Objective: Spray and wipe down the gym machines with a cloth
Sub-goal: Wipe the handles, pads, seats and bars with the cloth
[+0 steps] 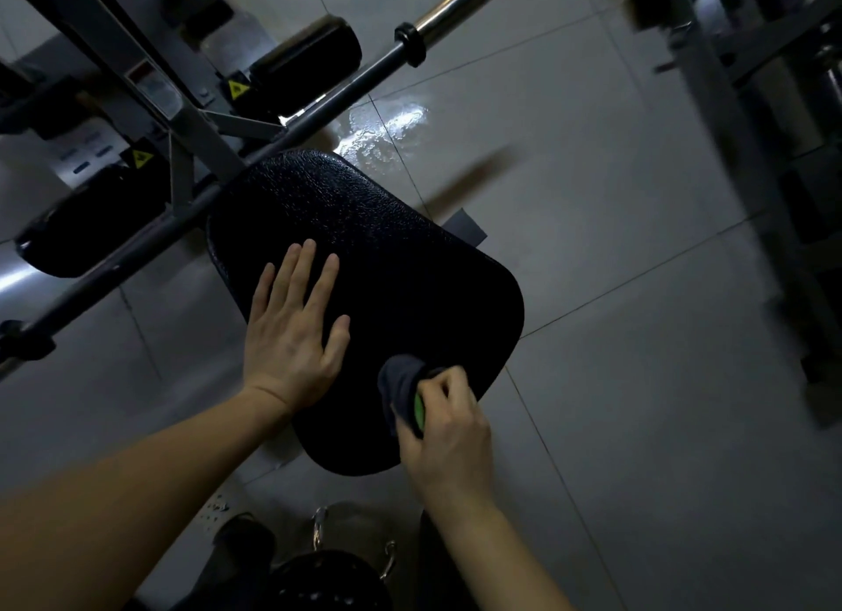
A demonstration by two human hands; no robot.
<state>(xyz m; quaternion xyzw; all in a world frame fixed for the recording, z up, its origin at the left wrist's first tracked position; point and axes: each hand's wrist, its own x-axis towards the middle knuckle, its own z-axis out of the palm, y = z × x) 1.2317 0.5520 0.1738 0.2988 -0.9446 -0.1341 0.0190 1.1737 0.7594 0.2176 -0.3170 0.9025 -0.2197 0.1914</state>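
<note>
Cloth (399,385) on pebbled black pad (387,269)

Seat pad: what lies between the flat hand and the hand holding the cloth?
Only bare seat pad, in the head view, separates the left hand from the cloth in the right hand.

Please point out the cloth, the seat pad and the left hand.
cloth (399,384), head view, its dark fold.
seat pad (410,282), head view, its bare middle.
left hand (291,339), head view, back of the hand.
</note>
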